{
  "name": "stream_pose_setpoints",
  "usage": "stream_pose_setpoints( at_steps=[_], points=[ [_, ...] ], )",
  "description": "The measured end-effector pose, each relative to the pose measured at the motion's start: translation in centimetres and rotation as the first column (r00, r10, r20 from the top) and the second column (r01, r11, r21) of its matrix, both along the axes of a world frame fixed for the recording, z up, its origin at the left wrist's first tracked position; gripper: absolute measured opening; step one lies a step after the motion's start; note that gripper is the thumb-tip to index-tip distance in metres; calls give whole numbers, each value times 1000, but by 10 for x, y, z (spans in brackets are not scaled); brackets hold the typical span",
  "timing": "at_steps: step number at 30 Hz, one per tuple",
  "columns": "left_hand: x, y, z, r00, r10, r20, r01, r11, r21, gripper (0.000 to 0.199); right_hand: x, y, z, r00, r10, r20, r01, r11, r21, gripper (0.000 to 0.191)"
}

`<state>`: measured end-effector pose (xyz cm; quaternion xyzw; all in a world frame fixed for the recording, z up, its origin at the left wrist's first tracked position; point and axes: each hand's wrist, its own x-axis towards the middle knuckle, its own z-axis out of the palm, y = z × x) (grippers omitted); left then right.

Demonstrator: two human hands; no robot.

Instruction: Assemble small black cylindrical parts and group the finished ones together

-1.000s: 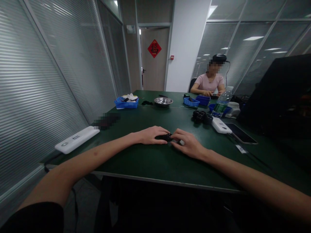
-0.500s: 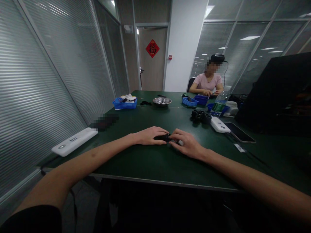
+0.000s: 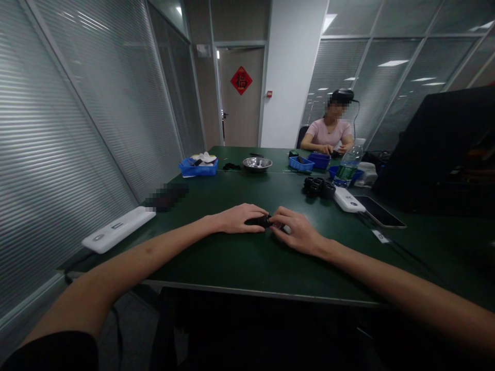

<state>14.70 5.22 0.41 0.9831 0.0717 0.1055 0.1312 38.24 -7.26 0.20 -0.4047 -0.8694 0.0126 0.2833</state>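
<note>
My left hand point(image 3: 240, 218) rests low over the dark green table with its fingers wrapped round a short black tube-shaped object point(image 3: 261, 221). The object lies sideways, and much of it is hidden under the fingers. From the right, my right hand point(image 3: 296, 230) pinches the object's other end between thumb and fingertips. Something small and pale, partly shiny, shows beneath the right fingers; its kind is too small to make out. Both hands are closed and nearly meet.
Black round parts point(image 3: 319, 187), a white power bank point(image 3: 348, 200), a phone point(image 3: 380, 212) and a water bottle point(image 3: 349, 164) stand at right. Farther back are a metal bowl point(image 3: 247, 168) and blue baskets point(image 3: 199, 170). Another white power bank point(image 3: 118, 230) lies left. Another person point(image 3: 328, 133) sits across.
The whole view has shifted very slightly downward with my head. Both hands keep the same hold on the black object, with hardly any visible finger movement.
</note>
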Motion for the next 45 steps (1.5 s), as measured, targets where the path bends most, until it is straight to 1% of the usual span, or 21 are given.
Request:
stream_pose_setpoints(
  at_steps=[5, 8, 12, 19, 22, 24, 29, 33, 38, 45],
  points=[
    [1, 0, 0, 1000, -3, 10, 3, 1000, 7, 51, -1, 1, -1, 1000, -22, 1, 22, 1000, 20, 18],
    [0, -2, 1, 1000, -1, 17, 1, 1000, 7, 49, 0, 1, -1, 1000, -6, 2, 6, 1000, 14, 15],
    [0, -2, 2, 1000, -2, 7, 2, 1000, 8, 50, 1, 1, -1, 1000, 11, -7, -11, 1000, 11, 18],
    [1, -2, 1, 1000, -3, 10, 3, 1000, 5, 52, -3, -3, 3, 999, -23, -49, 21, 999, -36, 17],
    [1, -2, 2, 1000, -5, 9, 5, 1000, 6, 52, -3, -2, 2, 997, -35, -65, 32, 998, -49, 15],
    [0, -2, 2, 1000, -2, 11, 2, 1000, 2, 51, -2, 0, 0, 998, -17, -64, 14, 999, -41, 14],
    [0, -2, 1, 1000, 0, 15, 0, 1000, -4, 50, 1, 3, -4, 999, 18, -49, -18, 1000, 8, 19],
    [0, -3, 1, 1000, 0, 13, 0, 1000, 3, 50, 1, 1, -2, 1000, 8, -24, -9, 1000, -6, 16],
    [1, -3, 2, 1000, 4, 8, -4, 1000, 12, 53, 1, 1, -1, 1000, -1, -17, 1, 1000, -25, 16],
    [0, -1, 0, 1000, 3, 13, -3, 1000, 13, 54, 1, 1, -1, 1000, 17, -20, -17, 1000, -1, 16]
  ],
)
